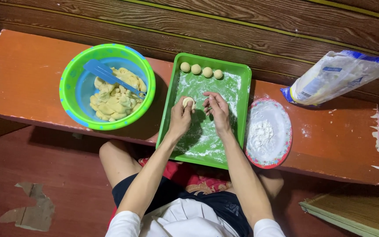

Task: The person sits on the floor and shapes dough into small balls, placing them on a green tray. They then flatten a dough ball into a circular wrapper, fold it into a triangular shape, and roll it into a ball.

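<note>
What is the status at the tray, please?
Left hand holds dough ball. Right hand empty, beside it over tray. Four balls lined at far edge. Nothing obstructing.

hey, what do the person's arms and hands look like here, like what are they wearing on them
Both arms are bare from the upper arm down, with short white sleeves showing only at the bottom edge of the picture. The left hand and right hand wear no gloves, and no rings, watch or bracelets can be made out. The fingers are uncovered.

Home, floor-level cooking spot | low orange bench [31, 83] on wood floor [286, 26] | dough bowl [73, 94], floured green tray [240, 105], flour bag [334, 79]
</note>
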